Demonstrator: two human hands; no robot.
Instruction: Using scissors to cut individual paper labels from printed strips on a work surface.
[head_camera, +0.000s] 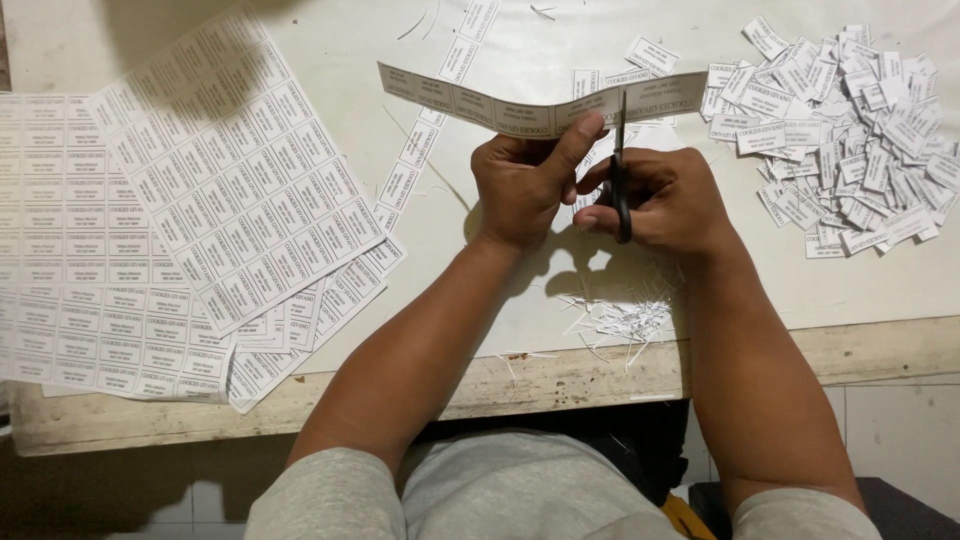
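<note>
Left hand (520, 185) fingers pinching a printed label strip (530, 108) above the worktop (480, 300), right hand (665, 195) fingers clasped around black scissors (620, 185) cutting it, cut labels pile (850, 130) right, uncut sheets (180, 220) left

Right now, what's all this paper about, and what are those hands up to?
A person sits at a table cutting printed labels. The left hand holds up a long paper strip, while the right hand works black scissors whose blades sit across it. Uncut label sheets lie stacked to the left, a pile of cut labels to the right, and thin trimmings below the hands.
</note>
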